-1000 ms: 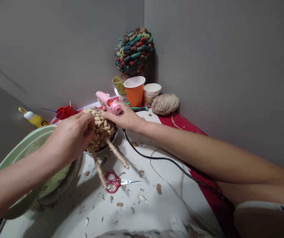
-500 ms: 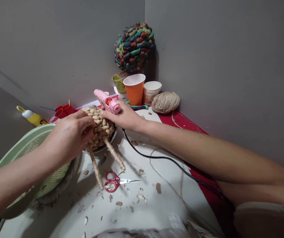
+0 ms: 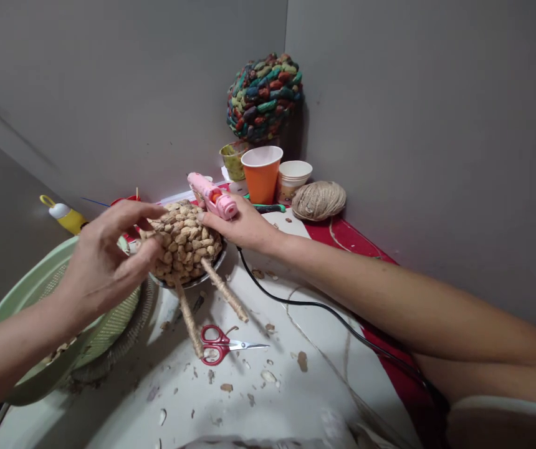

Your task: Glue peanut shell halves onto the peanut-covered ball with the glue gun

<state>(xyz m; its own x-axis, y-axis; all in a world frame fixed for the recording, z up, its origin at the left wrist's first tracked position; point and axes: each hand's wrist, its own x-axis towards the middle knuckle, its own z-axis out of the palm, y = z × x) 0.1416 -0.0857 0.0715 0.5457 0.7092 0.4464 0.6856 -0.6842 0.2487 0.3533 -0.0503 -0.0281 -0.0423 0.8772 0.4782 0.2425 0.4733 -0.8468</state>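
A ball covered in peanut shells rests in a metal bowl, with two twine-wrapped sticks jutting toward me. My right hand grips a pink glue gun at the ball's upper right, nozzle pointing away to the left. My left hand sits at the ball's left side. Its thumb and forefinger pinch a small peanut shell against the ball, the other fingers spread. The gun's black cord trails across the table to the right.
Red scissors lie near the stick tips among shell crumbs. A green basket stands at left. At the back corner are an orange cup, paper cups, a twine ball and a multicoloured shell ball. A yellow bottle lies far left.
My left hand has drawn back from on top of the ball to its left side, fingers opening into a pinch. The right hand with the glue gun has stayed put.
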